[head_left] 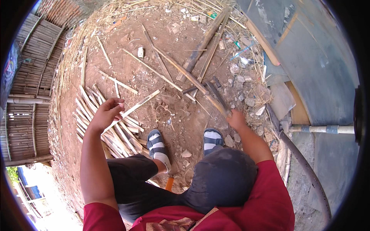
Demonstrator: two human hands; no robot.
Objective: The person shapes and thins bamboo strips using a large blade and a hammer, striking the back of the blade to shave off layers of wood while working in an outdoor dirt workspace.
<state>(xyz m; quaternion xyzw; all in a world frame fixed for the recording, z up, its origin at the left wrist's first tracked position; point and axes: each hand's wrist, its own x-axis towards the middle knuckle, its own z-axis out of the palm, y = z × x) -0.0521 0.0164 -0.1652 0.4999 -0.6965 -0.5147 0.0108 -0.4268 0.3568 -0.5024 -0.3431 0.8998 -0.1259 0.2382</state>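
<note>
My left hand (106, 114) grips the near end of a thin split bamboo strip (143, 103) that points away to the right, just above a pile of similar pale bamboo strips (111, 129) lying on the red dirt. My right hand (236, 118) is closed around the near end of a long bamboo piece (192, 79) that slants up and to the left across the ground. Both my sandalled feet (158, 145) stand between the two hands.
More bamboo poles (204, 40) and strips lie scattered ahead among straw, stones and rubble (246, 86). A grey curved wall (316, 61) with a white pipe (322, 129) and a dark hose (304, 165) is on the right. A bamboo fence (31, 77) stands on the left.
</note>
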